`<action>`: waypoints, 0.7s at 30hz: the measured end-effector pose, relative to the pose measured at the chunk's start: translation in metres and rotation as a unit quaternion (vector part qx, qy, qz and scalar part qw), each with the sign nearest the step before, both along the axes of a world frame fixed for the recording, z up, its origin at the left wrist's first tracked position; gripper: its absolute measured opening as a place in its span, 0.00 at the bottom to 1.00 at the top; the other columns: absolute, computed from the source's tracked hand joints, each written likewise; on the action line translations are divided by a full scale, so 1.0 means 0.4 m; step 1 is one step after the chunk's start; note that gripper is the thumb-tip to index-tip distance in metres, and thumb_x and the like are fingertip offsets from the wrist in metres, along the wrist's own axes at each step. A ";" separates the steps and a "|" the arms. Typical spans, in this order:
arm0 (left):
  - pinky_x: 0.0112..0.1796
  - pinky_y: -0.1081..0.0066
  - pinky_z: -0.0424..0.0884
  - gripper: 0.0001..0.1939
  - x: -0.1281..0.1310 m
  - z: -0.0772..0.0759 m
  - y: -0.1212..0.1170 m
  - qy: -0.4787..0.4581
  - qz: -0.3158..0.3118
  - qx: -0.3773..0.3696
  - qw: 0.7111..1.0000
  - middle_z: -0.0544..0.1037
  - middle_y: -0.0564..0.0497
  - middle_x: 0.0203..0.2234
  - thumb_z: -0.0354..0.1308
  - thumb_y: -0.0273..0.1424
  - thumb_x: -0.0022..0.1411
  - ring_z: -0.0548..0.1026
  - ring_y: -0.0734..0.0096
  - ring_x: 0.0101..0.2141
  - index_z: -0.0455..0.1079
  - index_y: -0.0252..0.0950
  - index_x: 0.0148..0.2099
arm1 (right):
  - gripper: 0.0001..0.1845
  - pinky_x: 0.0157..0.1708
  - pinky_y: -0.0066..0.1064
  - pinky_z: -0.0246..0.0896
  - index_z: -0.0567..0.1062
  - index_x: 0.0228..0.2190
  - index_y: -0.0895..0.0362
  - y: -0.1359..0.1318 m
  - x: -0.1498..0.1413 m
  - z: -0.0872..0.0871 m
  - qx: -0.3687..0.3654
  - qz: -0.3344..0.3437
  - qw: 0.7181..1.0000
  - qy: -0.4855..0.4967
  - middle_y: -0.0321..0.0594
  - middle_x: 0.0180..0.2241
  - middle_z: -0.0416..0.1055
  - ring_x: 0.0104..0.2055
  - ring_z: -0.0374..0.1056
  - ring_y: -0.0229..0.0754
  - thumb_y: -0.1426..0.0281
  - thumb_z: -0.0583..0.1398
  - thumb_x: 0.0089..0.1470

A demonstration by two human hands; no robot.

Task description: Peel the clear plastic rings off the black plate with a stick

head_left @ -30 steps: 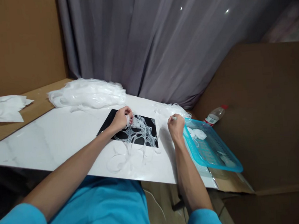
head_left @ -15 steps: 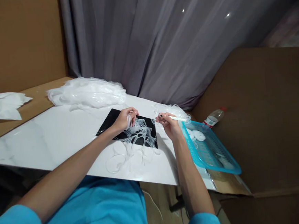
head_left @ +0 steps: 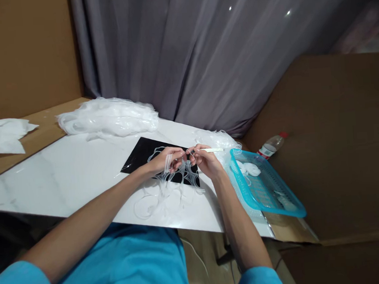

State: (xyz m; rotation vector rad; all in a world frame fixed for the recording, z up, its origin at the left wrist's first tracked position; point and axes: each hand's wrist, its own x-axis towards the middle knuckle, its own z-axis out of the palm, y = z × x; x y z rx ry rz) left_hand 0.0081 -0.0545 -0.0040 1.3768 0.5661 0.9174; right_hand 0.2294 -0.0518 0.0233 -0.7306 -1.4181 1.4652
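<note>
Far left of the black mat (head_left: 136,157), there's crumpled white paper (head_left: 3,135) on brown board. Nearer, beyond the mat's left part, lies a big bundle of pale bands (head_left: 109,118) on the white table (head_left: 48,179). And here's the action, right over the mat! The left hand (head_left: 166,160) is curled in, white loops (head_left: 168,163) lying across it; whether its fingertips pinch anything, I can't tell. Pale stringy loops (head_left: 146,206) spread from the mat onto the table in front of it. Meeting it fingertip to fingertip above the mat's right part, the right hand (head_left: 207,160) grips a slim white tool (head_left: 213,149), like a pen. The step in hand looks like close fingertip work on something very fine; the next move, I'd judge, calls for steady fingers and slack in those loops. Beyond the mat, to its right, sits a smaller pale heap (head_left: 218,138). Then the blue basket (head_left: 291,212), right of the mat: round white pieces (head_left: 252,169) at its far end, other pale things, too unclear to name, nearer. A red-capped bottle (head_left: 270,148) lies just past it.
</note>
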 end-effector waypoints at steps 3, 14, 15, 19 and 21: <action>0.18 0.73 0.61 0.25 -0.001 0.001 0.007 -0.010 0.019 -0.005 1.000 0.69 0.56 0.19 0.68 0.54 0.67 0.67 0.75 0.16 0.73 0.36 0.36 | 0.14 0.29 0.29 0.73 0.80 0.29 0.54 0.006 -0.001 -0.004 -0.013 -0.020 1.000 0.005 0.42 0.41 0.84 0.28 0.71 0.37 0.58 0.73 0.55; 0.19 0.74 0.59 0.23 -0.025 0.006 0.027 -0.061 0.098 -0.026 0.993 0.68 0.56 0.21 0.68 0.51 0.67 0.69 0.76 0.17 0.69 0.38 0.34 | 0.13 0.31 0.29 0.76 0.80 0.31 0.53 0.050 0.013 -0.032 -0.057 -0.082 0.993 0.059 0.40 0.38 0.83 0.31 0.74 0.38 0.61 0.75 0.52; 0.19 0.74 0.58 0.22 -0.026 0.003 0.029 -0.060 0.099 -0.029 0.993 0.68 0.56 0.21 0.68 0.50 0.67 0.70 0.76 0.17 0.69 0.37 0.35 | 0.13 0.30 0.28 0.76 0.80 0.32 0.54 0.051 0.013 -0.034 -0.056 -0.085 0.993 0.062 0.40 0.38 0.82 0.30 0.74 0.38 0.61 0.75 0.52; 0.18 0.74 0.61 0.21 -0.022 -0.017 0.044 -0.050 0.089 -0.040 0.994 0.73 0.55 0.24 0.68 0.50 0.67 0.73 0.74 0.18 0.74 0.37 0.39 | 0.13 0.25 0.26 0.71 0.80 0.32 0.54 0.048 0.008 -0.034 -0.053 -0.079 0.994 0.059 0.41 0.38 0.82 0.29 0.71 0.37 0.61 0.75 0.53; 0.18 0.74 0.64 0.21 -0.016 -0.030 0.052 -0.041 0.076 -0.044 0.995 0.76 0.53 0.26 0.69 0.50 0.66 0.75 0.72 0.19 0.76 0.36 0.43 | 0.14 0.26 0.27 0.73 0.80 0.32 0.55 0.045 0.003 -0.032 -0.051 -0.073 0.995 0.054 0.42 0.37 0.83 0.30 0.73 0.38 0.61 0.76 0.53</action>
